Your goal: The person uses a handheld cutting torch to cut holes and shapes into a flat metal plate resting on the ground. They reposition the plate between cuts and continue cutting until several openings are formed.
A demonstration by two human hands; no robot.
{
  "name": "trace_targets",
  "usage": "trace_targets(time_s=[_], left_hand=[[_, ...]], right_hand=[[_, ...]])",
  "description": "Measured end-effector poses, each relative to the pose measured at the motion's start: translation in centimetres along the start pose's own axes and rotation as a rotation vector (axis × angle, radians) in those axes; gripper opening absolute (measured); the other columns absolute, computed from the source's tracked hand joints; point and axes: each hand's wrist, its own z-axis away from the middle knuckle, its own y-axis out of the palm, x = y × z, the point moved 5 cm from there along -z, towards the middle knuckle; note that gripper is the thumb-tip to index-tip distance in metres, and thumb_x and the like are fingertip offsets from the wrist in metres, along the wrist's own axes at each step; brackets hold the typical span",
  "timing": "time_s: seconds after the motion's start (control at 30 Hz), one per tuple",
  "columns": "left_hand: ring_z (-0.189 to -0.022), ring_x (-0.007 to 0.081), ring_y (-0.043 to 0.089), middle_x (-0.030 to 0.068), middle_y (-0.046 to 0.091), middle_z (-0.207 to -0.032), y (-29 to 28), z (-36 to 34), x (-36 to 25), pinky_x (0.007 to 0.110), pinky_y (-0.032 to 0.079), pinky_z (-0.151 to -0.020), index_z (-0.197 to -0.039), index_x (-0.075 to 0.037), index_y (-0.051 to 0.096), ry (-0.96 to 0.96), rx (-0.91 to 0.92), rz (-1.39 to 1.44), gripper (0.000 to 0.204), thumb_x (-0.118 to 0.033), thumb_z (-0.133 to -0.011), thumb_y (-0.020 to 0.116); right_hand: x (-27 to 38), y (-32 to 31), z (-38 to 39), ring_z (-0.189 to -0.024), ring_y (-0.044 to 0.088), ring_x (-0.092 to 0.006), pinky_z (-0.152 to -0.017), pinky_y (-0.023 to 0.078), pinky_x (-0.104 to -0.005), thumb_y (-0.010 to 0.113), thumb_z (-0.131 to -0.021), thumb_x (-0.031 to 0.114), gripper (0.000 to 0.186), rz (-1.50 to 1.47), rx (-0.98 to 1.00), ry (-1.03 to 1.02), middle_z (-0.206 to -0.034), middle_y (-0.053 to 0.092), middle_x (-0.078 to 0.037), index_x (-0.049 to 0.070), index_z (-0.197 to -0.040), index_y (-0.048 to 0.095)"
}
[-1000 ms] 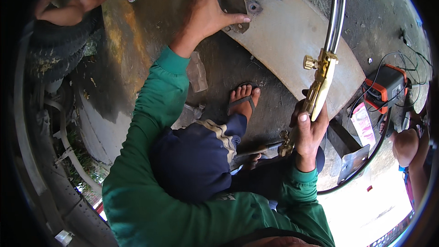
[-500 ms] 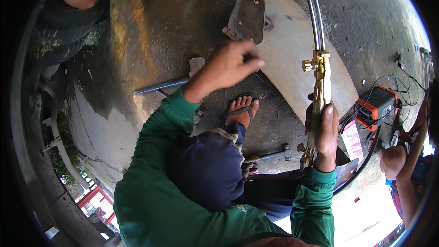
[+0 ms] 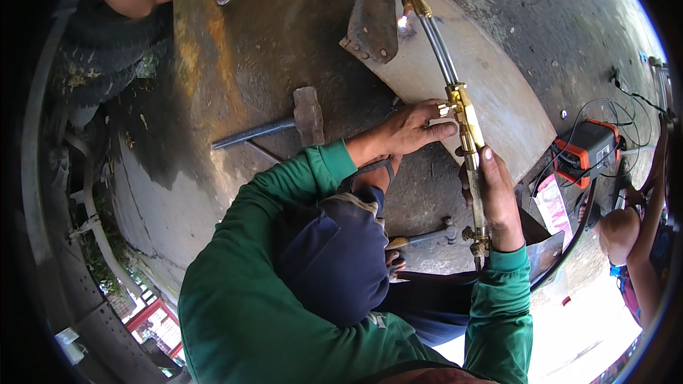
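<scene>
The right hand (image 3: pixel 496 203) grasps the handle of a long brass cutting torch with steel tubes (image 3: pixel 455 96). The left hand (image 3: pixel 413 128) pinches a small valve knob on the torch's side with its fingertips. The lit torch tip touches a rusty grey metal bracket (image 3: pixel 373 21) that stands on a flat curved steel plate (image 3: pixel 498 92). A heavy sledgehammer (image 3: pixel 288 122) lies on the concrete nearby.

Stained concrete floor (image 3: pixel 235 64) under curved steel sheet (image 3: pixel 491 92), hammer (image 3: pixel 284 122).
</scene>
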Motion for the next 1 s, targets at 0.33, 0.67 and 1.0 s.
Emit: trace_targets(time_s=[0.33,0.67,1.0], left_hand=[[-0.119,0.0345,0.062,0.0189,0.065,-0.128,1.1,-0.6,-0.4,0.043,0.046,-0.101,-0.136,-0.002,0.059,-0.008,-0.113,-0.108,0.050,-0.043,-0.109,0.047],[-0.103,0.0459,0.063,0.0244,0.068,-0.108,1.4,-1.0,-0.3,0.051,0.049,-0.088,-0.123,-0.002,0.061,-0.040,-0.121,-0.138,0.042,-0.037,-0.110,0.041],[-0.111,0.0436,0.063,0.0244,0.066,-0.119,1.2,-1.2,-0.2,0.048,0.048,-0.095,-0.138,-0.004,0.053,-0.077,-0.047,-0.149,0.042,-0.034,-0.111,0.041]], right_hand=[[-0.9,-1.4,-1.4,-0.039,0.048,-0.0120,-0.035,0.039,-0.0255,0.036,-0.105,0.064,0.066,-0.096,0.042,0.133,-0.062,0.054,-0.004,0.003,-0.114,0.060],[0.5,-1.9,-1.9,-0.043,0.049,-0.0115,-0.040,0.039,-0.0255,0.039,-0.104,0.065,0.065,-0.043,0.054,0.210,-0.065,0.054,-0.003,0.004,-0.112,0.060],[1.7,-1.9,-1.5,-0.044,0.048,-0.0110,-0.041,0.039,-0.0257,0.041,-0.104,0.063,0.063,-0.004,0.038,0.228,-0.066,0.054,-0.003,0.003,-0.113,0.060]])
